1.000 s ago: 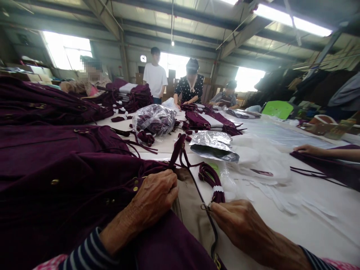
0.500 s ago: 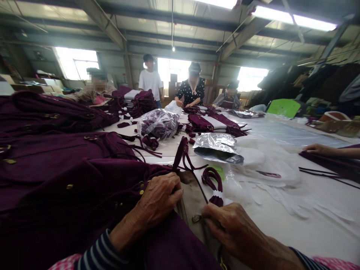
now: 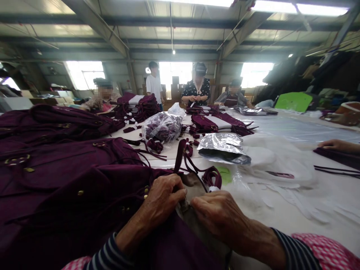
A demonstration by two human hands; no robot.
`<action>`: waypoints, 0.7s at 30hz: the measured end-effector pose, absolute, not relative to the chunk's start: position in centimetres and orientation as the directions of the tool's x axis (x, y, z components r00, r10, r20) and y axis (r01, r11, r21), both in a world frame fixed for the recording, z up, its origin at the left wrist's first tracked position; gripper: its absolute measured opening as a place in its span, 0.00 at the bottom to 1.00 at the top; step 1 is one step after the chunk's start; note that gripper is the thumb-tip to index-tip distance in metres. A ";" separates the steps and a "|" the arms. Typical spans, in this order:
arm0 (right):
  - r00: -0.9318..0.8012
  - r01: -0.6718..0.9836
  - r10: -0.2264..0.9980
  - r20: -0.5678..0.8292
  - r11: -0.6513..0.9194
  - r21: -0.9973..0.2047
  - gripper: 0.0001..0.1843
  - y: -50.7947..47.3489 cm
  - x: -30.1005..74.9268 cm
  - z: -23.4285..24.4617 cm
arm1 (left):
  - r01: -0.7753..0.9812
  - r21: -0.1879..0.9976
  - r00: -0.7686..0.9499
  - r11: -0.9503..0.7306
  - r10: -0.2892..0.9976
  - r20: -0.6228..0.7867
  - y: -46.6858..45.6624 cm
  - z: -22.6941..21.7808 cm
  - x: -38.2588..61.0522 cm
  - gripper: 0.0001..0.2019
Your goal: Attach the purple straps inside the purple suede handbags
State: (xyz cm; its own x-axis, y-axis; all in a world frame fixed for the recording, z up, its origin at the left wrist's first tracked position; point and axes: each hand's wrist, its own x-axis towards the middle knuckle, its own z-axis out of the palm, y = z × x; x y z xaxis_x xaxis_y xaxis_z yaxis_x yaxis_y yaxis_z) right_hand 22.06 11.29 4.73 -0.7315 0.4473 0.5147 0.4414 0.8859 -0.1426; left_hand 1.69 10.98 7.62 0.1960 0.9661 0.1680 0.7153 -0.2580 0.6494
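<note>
Two-handed work at a purple bag (image 3: 174,245) on the near part of the counter (image 3: 270,217). To its left lay a purple bag with brass snaps (image 3: 81,176). The left hand (image 3: 165,191) remained curled shut on the held bag's opening. Between the hands, the beige lining (image 3: 194,187) showed less broadly than a second earlier, with a blurred small fitting (image 3: 184,206). The right hand (image 3: 218,215), formerly apart, had come in close beside the left, fingers closed at the opposite edge, bringing the two sides nearer; its hold on the fitting could not be told. Right of the opening lay a banded strap bundle (image 3: 213,177).
</note>
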 end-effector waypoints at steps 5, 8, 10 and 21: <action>-0.698 0.409 0.359 0.619 0.910 -0.067 0.15 11.8 20.8 5.2 | 0.724 0.674 0.116 -0.148 0.989 0.092 10.9 8.2 2.0 0.07; -0.668 0.455 0.402 0.627 0.887 -0.084 0.13 11.8 20.8 5.1 | 0.736 0.665 0.097 -0.125 0.992 0.080 11.0 8.2 2.1 0.07; -0.655 0.462 0.408 0.636 0.882 -0.091 0.14 11.6 21.1 4.7 | 0.739 0.658 0.109 -0.145 0.989 0.096 11.1 8.1 2.1 0.08; -0.641 0.335 0.271 0.718 0.941 -0.056 0.13 11.1 21.1 3.8 | 0.725 0.658 0.129 -0.204 0.979 0.161 11.3 7.4 1.9 0.07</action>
State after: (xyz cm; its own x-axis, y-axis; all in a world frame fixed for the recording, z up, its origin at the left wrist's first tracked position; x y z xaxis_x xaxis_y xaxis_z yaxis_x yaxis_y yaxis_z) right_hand 21.06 11.14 3.83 -0.6408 0.2710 0.7183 0.3352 0.9405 -0.0558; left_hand 1.89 11.29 7.43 0.1290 0.9785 0.1610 0.7249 -0.2038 0.6580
